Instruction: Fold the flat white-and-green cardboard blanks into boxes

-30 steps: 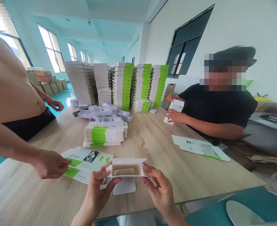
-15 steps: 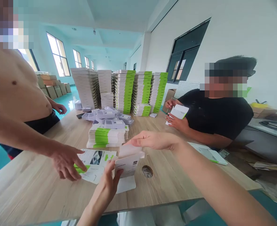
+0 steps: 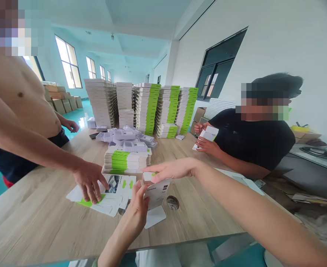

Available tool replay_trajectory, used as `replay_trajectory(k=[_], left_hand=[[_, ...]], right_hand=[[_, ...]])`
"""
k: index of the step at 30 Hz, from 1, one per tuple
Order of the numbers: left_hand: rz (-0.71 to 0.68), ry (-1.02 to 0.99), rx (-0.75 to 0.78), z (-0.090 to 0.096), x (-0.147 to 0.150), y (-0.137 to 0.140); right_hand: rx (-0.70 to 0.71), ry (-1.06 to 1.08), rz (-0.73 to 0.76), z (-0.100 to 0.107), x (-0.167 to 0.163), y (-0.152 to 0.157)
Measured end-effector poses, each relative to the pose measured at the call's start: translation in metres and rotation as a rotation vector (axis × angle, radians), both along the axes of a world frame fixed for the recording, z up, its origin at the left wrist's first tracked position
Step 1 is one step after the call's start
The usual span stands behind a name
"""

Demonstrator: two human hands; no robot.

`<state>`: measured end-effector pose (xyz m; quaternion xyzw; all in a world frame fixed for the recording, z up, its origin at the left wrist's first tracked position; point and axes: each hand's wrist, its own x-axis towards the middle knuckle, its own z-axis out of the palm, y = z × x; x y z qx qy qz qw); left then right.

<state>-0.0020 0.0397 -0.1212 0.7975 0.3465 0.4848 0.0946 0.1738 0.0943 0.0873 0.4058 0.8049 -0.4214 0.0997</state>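
Note:
A small white carton [image 3: 157,193], partly folded, stands tilted above the table with a flap hanging at its lower end. My left hand [image 3: 137,209] is closed around its left side, thumb on the near panel. Over the carton's top edge lies my right hand [image 3: 173,171], palm down with the fingers stretched out, touching the top where a green patch shows. Left of the carton, flat printed box blanks [image 3: 112,202] lie on the table, with a co-worker's hand [image 3: 91,183] resting on them.
Behind the carton is a bundle of folded blanks [image 3: 132,162], then a heap of white plastic trays [image 3: 127,137]. Tall stacks of boxes [image 3: 145,107] line the back. A co-worker at right holds another carton [image 3: 207,138]. The wooden table [image 3: 196,218] has a round hole [image 3: 172,203].
The right hand has come down flatter onto the carton's top, and its upper flap is folded over. The left co-worker's hand has moved right, onto the blanks, which have shifted and spread.

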Motion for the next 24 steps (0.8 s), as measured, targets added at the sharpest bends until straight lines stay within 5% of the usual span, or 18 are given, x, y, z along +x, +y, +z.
replay_trajectory(k=[4, 9, 15, 24], left_hand=[[-0.010, 0.011, 0.001, -0.002, -0.001, -0.001], [0.076, -0.038, -0.040, -0.002, -0.001, -0.010], [0.114, -0.380, -0.049, -0.019, 0.000, -0.014], [-0.006, -0.296, -0.058, -0.006, -0.010, -0.008]], right_hand=[[0.046, -0.095, 0.038, -0.009, -0.004, 0.017], [0.279, -0.210, 0.016, -0.014, -0.018, 0.013], [0.483, -0.299, 0.014, -0.017, -0.026, -0.009], [0.514, -0.311, 0.034, -0.023, -0.021, -0.009]])
